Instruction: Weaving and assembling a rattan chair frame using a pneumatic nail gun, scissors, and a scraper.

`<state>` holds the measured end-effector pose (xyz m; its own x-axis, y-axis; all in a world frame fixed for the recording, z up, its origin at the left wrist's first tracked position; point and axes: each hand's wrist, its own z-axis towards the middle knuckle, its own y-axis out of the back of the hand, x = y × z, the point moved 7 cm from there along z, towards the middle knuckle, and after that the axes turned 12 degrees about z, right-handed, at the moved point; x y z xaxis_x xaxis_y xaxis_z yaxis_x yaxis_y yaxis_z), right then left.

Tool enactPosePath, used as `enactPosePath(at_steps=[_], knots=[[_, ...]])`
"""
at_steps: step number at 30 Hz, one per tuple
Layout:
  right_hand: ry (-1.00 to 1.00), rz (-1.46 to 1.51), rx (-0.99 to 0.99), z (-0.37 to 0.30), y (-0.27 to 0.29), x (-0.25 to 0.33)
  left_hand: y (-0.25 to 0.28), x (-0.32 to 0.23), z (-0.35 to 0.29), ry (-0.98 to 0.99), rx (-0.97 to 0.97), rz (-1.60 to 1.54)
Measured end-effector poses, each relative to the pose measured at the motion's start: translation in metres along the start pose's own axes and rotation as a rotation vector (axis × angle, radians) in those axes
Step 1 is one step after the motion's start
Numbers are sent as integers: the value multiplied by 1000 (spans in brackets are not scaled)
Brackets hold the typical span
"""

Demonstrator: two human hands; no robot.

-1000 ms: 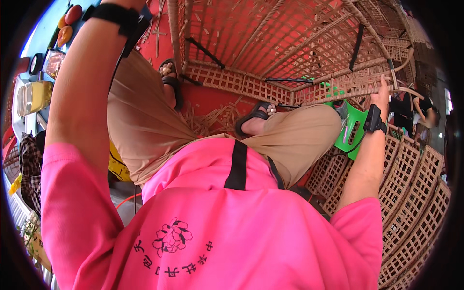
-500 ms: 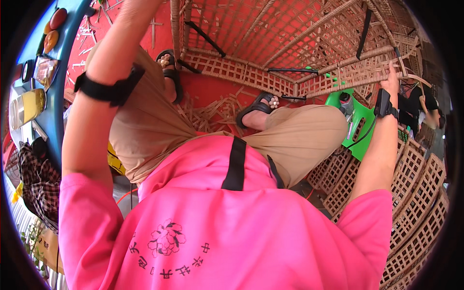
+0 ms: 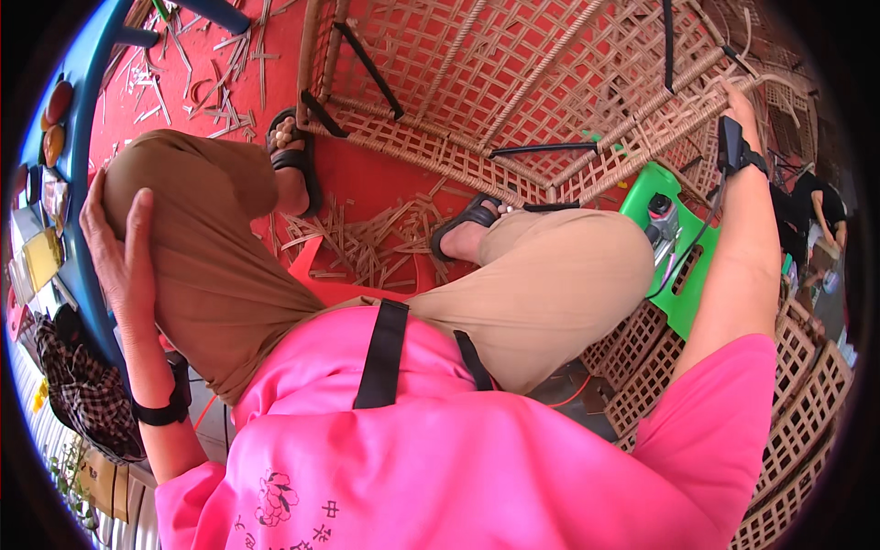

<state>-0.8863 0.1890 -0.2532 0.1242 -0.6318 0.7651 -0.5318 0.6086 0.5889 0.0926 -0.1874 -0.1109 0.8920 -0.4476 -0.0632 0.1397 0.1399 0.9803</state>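
A large open-weave wicker basket point(image 3: 513, 82) with rope-like ribs leans across the far side, beyond my feet. Black ties point(image 3: 543, 149) are fastened along its corners and edges. My right hand point(image 3: 741, 112) grips its right-hand rim, though the fingertips are partly hidden behind the weave. On the left, my left hand point(image 3: 126, 252) lies on my left knee with thumb and fingers spread, holding nothing.
Cane offcuts point(image 3: 367, 238) litter the red floor between my sandals. A green stool point(image 3: 667, 206) carrying metal tools stands right, above several stacked woven panels point(image 3: 797, 403). The blue table point(image 3: 82, 183) at left holds small items. Another person point(image 3: 816, 206) is far right.
My left hand has come back from the far side of the basket down onto my left knee. The basket has shifted slightly left in view, my right hand still at its rim.
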Motion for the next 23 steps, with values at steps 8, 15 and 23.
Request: enactPosePath(at_steps=[8,15,23], knots=[[-368,209,-15,63,4,-40,-7,-12,23,80,46,-13],[-277,246,-164,54,-33,-1,-8,-39,34,51,61,52],[-94,188,17,53,-55,28,-15,-57,38,30,47,20]])
